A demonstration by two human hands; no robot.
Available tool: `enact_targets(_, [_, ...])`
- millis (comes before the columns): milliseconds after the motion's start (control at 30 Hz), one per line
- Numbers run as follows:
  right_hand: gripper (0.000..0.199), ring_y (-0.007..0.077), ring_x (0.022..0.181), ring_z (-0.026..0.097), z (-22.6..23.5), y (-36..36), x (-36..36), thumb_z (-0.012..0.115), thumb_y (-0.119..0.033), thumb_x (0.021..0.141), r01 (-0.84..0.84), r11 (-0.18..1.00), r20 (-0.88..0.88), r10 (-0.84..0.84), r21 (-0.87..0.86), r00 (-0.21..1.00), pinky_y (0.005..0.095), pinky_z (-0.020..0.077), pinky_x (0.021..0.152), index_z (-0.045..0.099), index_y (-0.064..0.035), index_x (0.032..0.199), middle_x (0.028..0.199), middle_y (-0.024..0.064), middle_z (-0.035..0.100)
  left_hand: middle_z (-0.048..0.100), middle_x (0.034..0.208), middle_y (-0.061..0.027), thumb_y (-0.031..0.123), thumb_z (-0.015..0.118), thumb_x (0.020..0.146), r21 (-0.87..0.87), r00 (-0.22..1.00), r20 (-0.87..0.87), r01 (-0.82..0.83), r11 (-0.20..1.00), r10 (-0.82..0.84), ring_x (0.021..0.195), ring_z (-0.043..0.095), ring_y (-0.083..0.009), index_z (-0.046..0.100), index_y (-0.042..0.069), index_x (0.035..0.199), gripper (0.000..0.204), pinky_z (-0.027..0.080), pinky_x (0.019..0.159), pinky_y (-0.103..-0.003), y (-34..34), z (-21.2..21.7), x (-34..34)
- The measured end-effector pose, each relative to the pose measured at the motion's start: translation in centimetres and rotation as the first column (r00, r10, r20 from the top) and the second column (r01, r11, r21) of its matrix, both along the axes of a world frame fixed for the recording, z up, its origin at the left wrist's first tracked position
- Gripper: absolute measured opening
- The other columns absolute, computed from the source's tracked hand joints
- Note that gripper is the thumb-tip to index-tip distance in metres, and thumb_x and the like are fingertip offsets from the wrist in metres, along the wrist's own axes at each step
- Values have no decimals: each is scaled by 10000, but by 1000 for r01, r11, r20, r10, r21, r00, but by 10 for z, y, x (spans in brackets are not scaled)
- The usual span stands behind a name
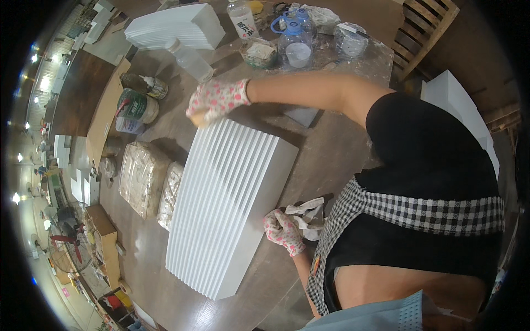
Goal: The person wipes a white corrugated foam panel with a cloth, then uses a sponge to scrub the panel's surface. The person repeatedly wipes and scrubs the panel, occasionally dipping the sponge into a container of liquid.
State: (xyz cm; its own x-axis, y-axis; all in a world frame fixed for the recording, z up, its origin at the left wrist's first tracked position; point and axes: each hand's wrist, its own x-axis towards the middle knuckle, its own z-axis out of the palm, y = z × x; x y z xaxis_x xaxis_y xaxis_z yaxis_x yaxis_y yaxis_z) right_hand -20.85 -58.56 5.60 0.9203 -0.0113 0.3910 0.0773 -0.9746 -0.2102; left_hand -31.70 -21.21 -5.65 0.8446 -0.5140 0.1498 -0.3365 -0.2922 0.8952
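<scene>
A long white block with a ridged, pleated top (221,204) lies slantwise on the brown worktable. Its near side is smooth. My right hand (218,102), in a white glove with pink dots, is at the block's far upper end. It is closed on a small tan sponge-like piece (197,119), which touches the ridges or sits just over them; blur hides which. Down at the block's near side, my left hand (284,230) wears a matching glove. Its fingers are curled against or beside the smooth wall, and their inside is hidden. A crumpled white cloth (310,218) lies next to it.
Beyond the block lie wrapped bundles (142,179), a green-labelled tub (138,105) and a clear bottle (190,60). A second white block (174,27), blue-handled jugs (295,47) and a plastic tub (350,41) stand at the top. A fan (69,234) is at left.
</scene>
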Motion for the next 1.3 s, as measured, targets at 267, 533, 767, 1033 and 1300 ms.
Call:
enact_targets(267, [309, 328, 899, 674, 4, -16, -16, 701, -274, 736, -3, 999, 154, -4, 41, 988, 495, 542, 751, 691, -153, 1020, 957, 154, 695, 647, 783, -99, 79, 641, 906, 38, 995, -24, -99, 994, 100, 704, 603, -207, 674, -10, 801, 141, 487, 677, -354, -5, 3, -8])
enact_targets(533, [238, 274, 909, 643, 20, 29, -1, 669, -294, 755, -38, 999, 147, 40, -20, 988, 423, 536, 705, 653, -143, 939, 899, 82, 641, 615, 784, -80, 85, 602, 925, 34, 992, -39, -121, 992, 123, 725, 562, -176, 650, -4, 790, 169, 467, 709, -326, -5, 6, -9])
enact_targets(767, [206, 298, 767, 675, -44, 156, 132, 617, -349, 803, -247, 967, 120, 253, -63, 960, 443, 550, 631, 699, -160, 795, 775, 96, 668, 600, 760, -63, 99, 628, 923, -12, 992, -23, -122, 992, 122, 705, 539, -148, 635, -6, 781, 176, 456, 684, -307, -4, 1, -8])
enact_targets(1033, [301, 357, 888, 655, -8, -18, 38, 629, -376, 771, -454, 890, 113, 457, -45, 883, 488, 529, 767, 691, -134, 940, 905, 150, 664, 603, 729, -80, 50, 647, 888, -56, 988, -53, -147, 987, 145, 647, 550, -204, 624, 6, 743, 153, 461, 641, -352, 4, -9, -3])
enact_targets(1300, [286, 328, 815, 694, 8, 33, 15, 630, -369, 798, -81, 996, 141, 84, -31, 986, 452, 558, 696, 721, -131, 928, 848, 137, 705, 609, 742, -77, 66, 646, 898, -7, 988, -26, -155, 988, 155, 665, 569, -195, 643, 0, 778, 137, 470, 640, -336, 4, -1, -4])
